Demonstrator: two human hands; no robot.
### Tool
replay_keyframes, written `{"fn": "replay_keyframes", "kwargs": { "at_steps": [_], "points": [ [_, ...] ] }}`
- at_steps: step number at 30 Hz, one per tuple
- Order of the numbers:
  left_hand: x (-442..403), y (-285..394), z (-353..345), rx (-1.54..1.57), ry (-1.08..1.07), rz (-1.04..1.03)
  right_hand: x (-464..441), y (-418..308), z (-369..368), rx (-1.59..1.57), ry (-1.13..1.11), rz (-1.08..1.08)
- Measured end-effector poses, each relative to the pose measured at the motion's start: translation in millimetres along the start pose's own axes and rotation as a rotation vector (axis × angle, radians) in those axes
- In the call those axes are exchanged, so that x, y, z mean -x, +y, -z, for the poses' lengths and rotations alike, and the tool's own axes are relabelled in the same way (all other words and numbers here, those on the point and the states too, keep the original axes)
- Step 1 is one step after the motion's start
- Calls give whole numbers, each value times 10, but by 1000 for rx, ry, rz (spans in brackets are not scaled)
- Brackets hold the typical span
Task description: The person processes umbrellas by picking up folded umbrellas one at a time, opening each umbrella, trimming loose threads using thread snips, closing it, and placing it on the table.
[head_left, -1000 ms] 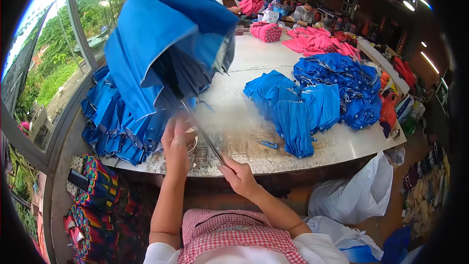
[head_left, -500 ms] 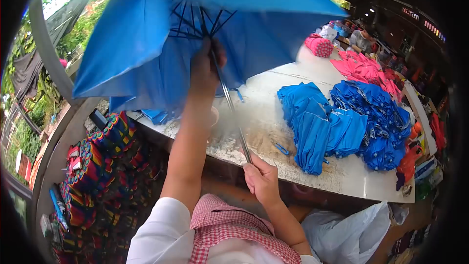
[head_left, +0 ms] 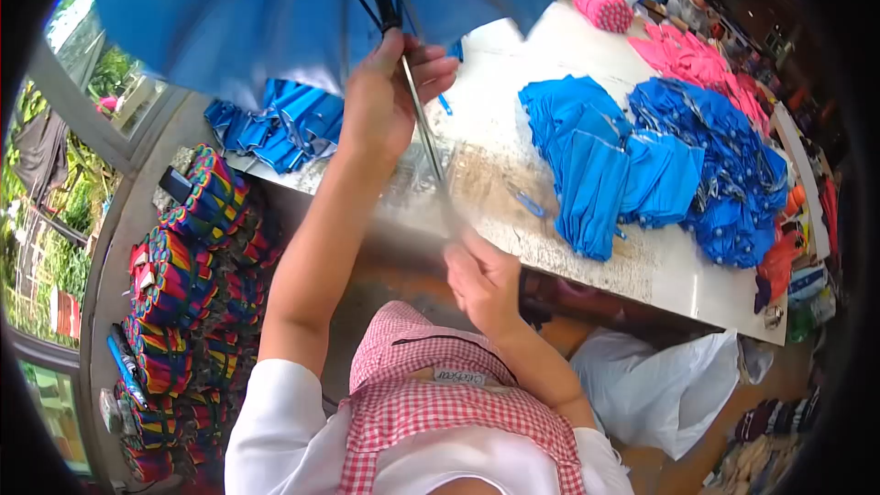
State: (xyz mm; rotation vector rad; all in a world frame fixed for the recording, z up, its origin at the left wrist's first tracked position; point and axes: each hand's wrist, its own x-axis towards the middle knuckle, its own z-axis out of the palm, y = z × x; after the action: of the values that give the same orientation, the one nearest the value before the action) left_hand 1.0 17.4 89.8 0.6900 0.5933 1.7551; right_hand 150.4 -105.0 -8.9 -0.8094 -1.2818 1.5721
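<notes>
Site read as an umbrella workshop. A long white worktable (head_left: pixel 500 73), stained along its near side, carried piles of folded blue umbrellas (head_left: pixel 591 188) and pink fabric (head_left: pixel 701 64); one blue umbrella (head_left: pixel 247 27) was spread above. Rainbow-coloured bundles (head_left: pixel 165 275) were stacked alongside; a white sack (head_left: pixel 651 385) stood nearby.

Table (head_left: pixel 500 73): stood before the person (head_left: pixel 458 440).
Umbrella (head_left: pixel 229 18): rose from the right hand (head_left: pixel 486 280) up through the left hand (head_left: pixel 390 96).
Left pile (head_left: pixel 293 124): lay on the table, partly behind the umbrella.
Middle pile (head_left: pixel 591 170): lay farther right, against the outer pile (head_left: pixel 729 183).
Stacks (head_left: pixel 174 293): stood left of the table.
Sack (head_left: pixel 660 390): sat right of the person.
</notes>
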Motion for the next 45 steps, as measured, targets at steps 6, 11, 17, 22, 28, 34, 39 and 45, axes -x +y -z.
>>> {"fn": "replay_keyframes", "kwargs": {
  "at_steps": [6, 11, 17, 22, 28, 34, 39, 45],
  "points": [
    [309, -448, 704, -209, 114, 145, -1136, 1630, 1085, 917, 162, 317],
    [866, -1333, 1424, -464, 147, 565, -1665, 2325, 2516, 1545, 295, 374],
    [1930, -2162, 2413, -172, 280, 1026, -1635, 2245, 2648, 1522, 203, -161],
    [2259, -2226, 2572, -120, 254, 1017, -1669, 2293, 2723, 1673, 190, -168],
    [2212, -2298, 2595, -300, 408, 867, -1277, 1519, 2296, 975, 607, -107],
    [2064, -2400, 2779, -630, 569, 659, -203, 1084, 1651, 98, 380, -225],
    [1893, -2420, 2773, -1631, 194, -202, -158, 1342, 1155, 646, 32, -229],
    [1698, -2393, 2845, -1350, 334, 77, -489, 1672, 930, 1005, -160, 0]
  ]
}}
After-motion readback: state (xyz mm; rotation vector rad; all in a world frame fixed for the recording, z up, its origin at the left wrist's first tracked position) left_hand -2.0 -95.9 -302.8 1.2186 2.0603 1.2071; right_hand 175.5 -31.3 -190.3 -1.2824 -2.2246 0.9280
